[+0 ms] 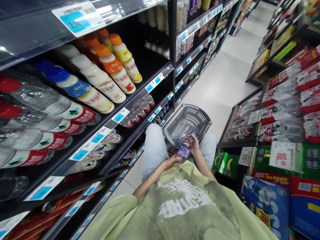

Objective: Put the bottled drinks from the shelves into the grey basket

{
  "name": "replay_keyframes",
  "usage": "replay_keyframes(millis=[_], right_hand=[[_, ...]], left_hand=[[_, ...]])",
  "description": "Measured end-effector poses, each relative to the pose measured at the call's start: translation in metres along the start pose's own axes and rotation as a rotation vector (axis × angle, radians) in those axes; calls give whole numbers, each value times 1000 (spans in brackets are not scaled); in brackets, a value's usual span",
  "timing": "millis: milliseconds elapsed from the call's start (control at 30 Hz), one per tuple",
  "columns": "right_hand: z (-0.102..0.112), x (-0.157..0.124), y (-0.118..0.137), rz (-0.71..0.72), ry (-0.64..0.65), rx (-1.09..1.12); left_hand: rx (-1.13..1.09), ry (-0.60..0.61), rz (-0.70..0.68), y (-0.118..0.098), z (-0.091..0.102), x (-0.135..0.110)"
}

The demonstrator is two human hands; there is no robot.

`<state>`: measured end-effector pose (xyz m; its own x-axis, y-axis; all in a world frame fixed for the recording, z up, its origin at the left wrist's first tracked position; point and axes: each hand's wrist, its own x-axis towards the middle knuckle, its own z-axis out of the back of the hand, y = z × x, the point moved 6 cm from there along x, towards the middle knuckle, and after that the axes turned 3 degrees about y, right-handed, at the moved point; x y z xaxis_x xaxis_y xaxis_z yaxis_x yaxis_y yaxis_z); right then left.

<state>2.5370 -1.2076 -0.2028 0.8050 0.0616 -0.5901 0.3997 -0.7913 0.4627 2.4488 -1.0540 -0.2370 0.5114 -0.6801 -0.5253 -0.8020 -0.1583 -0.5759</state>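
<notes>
Low in the middle of the head view I hold a small clear water bottle with a purple-pink label in both hands. My right hand wraps round its upper part. My left hand grips its lower end close to my green shirt. Just beyond the bottle a grey plastic shopping basket rests on the floor by my knees.
Dark shelves on my left carry water bottles with red labels and milk drink bottles with orange caps. On my right stand stacked bottle packs and blue and green cartons. The pale aisle floor runs ahead.
</notes>
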Motion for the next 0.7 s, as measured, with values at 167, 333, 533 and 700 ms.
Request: replay_keyframes(millis=[167, 333, 533, 700], right_hand=[[3, 1, 3, 49, -38, -14], [4, 1, 7, 144, -90, -149], [10, -10, 27, 320, -183, -428], [19, -31, 47, 354, -113, -730]], left_hand=[[-25, -56, -48, 0, 7, 8], [-24, -120, -101, -4, 10, 4], [-43, -34, 13, -3, 8, -1], [172, -235, 39, -18, 14, -5]])
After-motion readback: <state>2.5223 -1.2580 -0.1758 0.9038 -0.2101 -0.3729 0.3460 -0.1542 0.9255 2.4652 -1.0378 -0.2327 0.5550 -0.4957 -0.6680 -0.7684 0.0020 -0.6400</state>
